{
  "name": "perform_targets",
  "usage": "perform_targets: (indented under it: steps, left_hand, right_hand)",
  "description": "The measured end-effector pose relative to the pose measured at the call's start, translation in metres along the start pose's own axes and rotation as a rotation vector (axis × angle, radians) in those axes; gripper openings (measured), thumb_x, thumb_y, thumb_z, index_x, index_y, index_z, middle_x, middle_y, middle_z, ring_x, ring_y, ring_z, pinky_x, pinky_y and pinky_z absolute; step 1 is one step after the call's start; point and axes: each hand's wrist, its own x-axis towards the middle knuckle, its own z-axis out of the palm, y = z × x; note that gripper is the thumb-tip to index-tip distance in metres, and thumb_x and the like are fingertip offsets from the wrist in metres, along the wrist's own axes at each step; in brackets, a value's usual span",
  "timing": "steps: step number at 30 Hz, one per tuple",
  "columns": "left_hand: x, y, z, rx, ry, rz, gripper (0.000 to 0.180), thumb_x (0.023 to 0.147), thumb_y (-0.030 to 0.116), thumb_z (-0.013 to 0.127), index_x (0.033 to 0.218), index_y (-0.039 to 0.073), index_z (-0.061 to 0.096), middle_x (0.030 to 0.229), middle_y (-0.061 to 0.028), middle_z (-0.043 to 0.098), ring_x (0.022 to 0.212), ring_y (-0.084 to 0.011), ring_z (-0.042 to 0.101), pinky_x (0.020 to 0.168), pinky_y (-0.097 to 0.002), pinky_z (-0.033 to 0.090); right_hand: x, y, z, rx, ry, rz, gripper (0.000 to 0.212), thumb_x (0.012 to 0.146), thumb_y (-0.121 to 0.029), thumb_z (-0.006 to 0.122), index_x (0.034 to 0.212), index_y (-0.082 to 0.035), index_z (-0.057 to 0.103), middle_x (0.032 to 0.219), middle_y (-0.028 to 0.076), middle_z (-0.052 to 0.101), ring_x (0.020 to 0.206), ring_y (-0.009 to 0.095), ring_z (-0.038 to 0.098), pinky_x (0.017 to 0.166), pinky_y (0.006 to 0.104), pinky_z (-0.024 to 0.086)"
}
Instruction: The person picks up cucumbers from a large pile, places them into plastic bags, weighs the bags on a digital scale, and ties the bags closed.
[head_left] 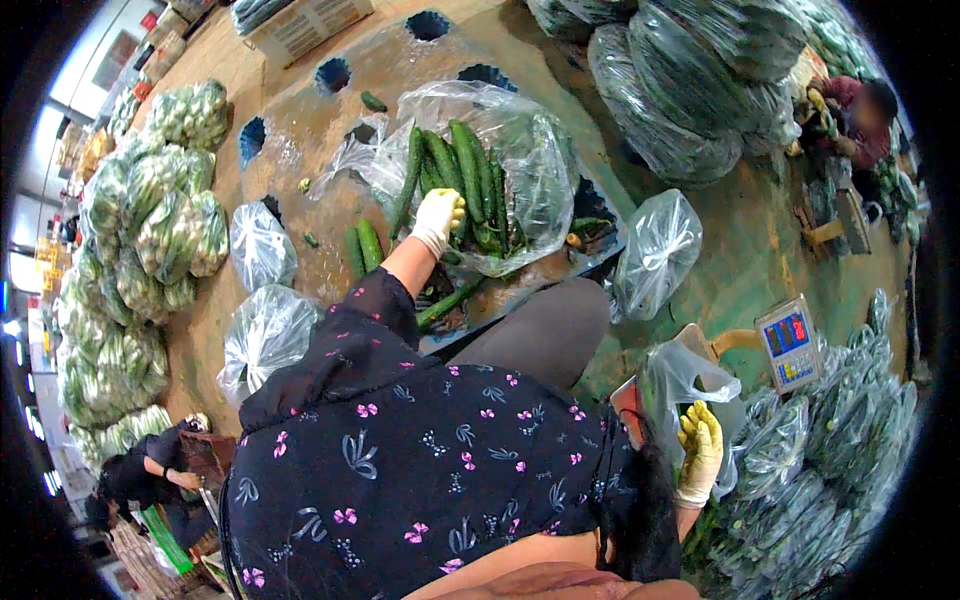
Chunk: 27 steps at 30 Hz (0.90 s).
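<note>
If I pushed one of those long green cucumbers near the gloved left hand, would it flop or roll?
The cucumbers would probably stay stiff, since they look thick and mostly straight. One might roll sideways, because its sides are rounded, but the others lying close beside it could stop it.

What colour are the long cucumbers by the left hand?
The cucumbers are dark green; they show best in the head view.

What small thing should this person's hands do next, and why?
Probably the left hand should close on one cucumber and lift it toward the plastic bag near the right hand. The left hand is right at the cucumber pile, and that bag looks open. Whether it already has a grip is hard to tell.
</note>
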Motion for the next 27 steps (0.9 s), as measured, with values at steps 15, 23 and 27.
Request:
perform_targets:
  steps: [15,23,27]
  left_hand:
    - [0.057,-0.056,0.125,0.321,0.068,0.078,0.037,0.074,0.014,0.051,0.107,0.000,0.060,0.100,-0.0204,0.064,0.095,-0.0314,0.061,0.083,-0.0343,0.046]
    - [0.020,-0.040,0.193,0.325,-0.004,0.472,0.036,0.081,0.006,0.043,0.114,0.006,0.057,0.104,-0.0195,0.062,0.100,-0.0353,0.057,0.087,-0.0368,0.045]
    - [-0.003,-0.011,0.206,0.483,-0.141,0.531,0.048,0.078,0.001,0.045,0.125,0.008,0.052,0.116,-0.0210,0.055,0.107,-0.0365,0.053,0.091,-0.0390,0.043]
  right_hand:
    - [-0.005,-0.046,0.059,-0.086,-0.092,0.026,0.040,0.090,-0.019,0.055,0.125,0.001,0.050,0.118,0.010,0.058,0.096,0.019,0.060,0.084,0.0289,0.047]
    - [0.003,-0.053,0.079,-0.125,-0.121,0.046,0.040,0.089,-0.021,0.057,0.124,0.000,0.051,0.115,0.010,0.060,0.095,0.019,0.061,0.081,0.0297,0.048]
    - [0.015,-0.054,0.087,-0.092,-0.165,0.040,0.041,0.087,-0.019,0.059,0.122,0.001,0.052,0.115,0.012,0.060,0.095,0.021,0.061,0.083,0.0317,0.049]
